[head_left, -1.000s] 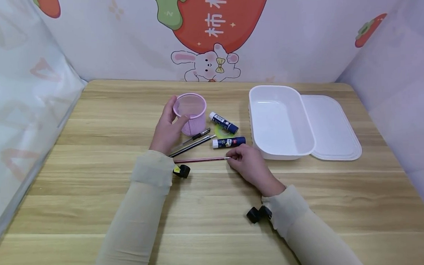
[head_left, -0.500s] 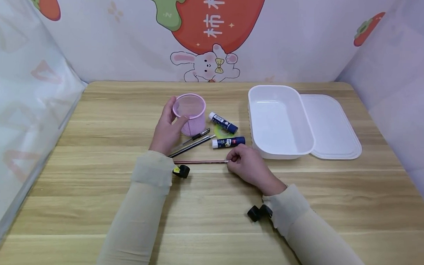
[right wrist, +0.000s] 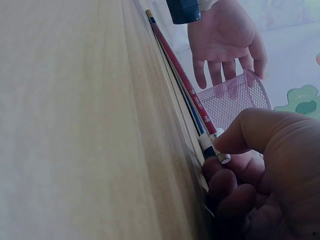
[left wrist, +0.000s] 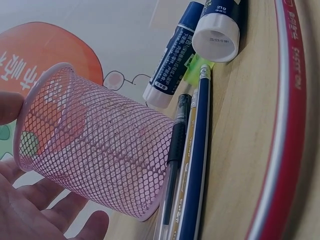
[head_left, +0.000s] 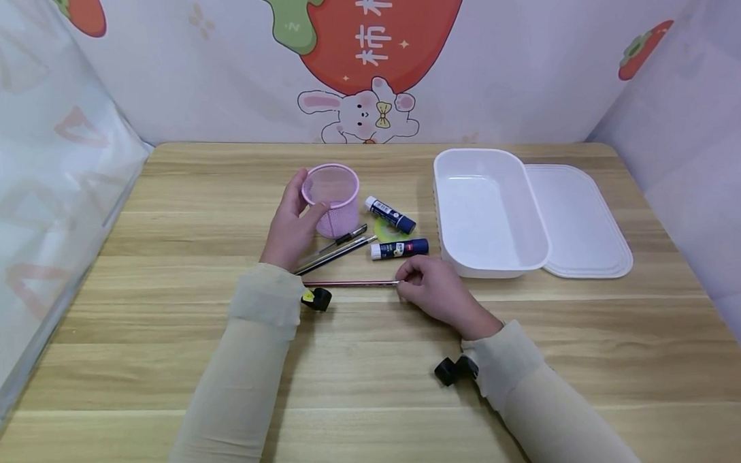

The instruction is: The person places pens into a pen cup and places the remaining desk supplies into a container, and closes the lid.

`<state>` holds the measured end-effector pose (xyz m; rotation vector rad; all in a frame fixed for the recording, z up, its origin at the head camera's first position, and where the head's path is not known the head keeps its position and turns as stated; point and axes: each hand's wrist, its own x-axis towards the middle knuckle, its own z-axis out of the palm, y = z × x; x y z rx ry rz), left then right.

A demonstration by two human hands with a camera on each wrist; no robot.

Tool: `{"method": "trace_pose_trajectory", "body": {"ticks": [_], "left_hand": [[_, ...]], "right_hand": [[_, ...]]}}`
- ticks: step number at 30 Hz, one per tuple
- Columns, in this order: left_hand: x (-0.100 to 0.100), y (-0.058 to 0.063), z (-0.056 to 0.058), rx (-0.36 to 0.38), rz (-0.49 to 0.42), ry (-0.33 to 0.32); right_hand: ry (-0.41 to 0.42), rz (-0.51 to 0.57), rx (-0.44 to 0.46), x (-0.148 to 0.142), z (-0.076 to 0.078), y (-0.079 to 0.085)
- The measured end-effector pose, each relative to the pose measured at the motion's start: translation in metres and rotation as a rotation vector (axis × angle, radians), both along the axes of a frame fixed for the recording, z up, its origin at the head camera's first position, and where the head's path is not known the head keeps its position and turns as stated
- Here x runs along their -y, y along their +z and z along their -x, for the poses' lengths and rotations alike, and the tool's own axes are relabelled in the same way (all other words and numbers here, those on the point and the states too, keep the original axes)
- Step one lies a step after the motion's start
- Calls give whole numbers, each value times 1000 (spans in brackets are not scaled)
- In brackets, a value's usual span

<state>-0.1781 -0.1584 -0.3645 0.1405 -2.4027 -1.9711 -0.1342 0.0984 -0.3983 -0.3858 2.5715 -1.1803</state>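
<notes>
My left hand [head_left: 289, 224] holds the pink mesh pen cup [head_left: 341, 221] near its rim, thumb on the near side; the cup stands upright on the table. My right hand [head_left: 437, 294] pinches the end of a red pencil [right wrist: 182, 75] between thumb and fingers. In the head view that pencil lies level across the table, its far end hidden behind my left wrist. Between cup and pencil lie a black-gripped pen [left wrist: 177, 140] and two more pencils [left wrist: 202, 115], side by side. Two blue glue sticks [head_left: 390, 215] with white ends lie right of the cup.
A yellow-green object [head_left: 383, 231] lies partly under the glue sticks. To the right stands a white plastic box [head_left: 494, 275], uncovered, beside its flat white lid [head_left: 585, 224]. A printed cloth wall [head_left: 230, 80] rises behind the wooden table [head_left: 166, 334].
Almost nothing differs. Both hands keep their holds on the cup and the red pencil; the red pencil appears very slightly lower in the head view than a second ago.
</notes>
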Motion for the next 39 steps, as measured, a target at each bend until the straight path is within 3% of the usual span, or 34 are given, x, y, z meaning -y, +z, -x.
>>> {"method": "trace_pose_trajectory", "body": {"ticks": [12,29,39], "left_hand": [[0,3,-1,12,12,2],[3,3,2,35,49,-2],[4,3,1,42,47,0]], "right_hand": [[29,100,23,2,-2,-2],[-111,439,201,3,-11,18],[-138,544,116,-1,-15,30]]}}
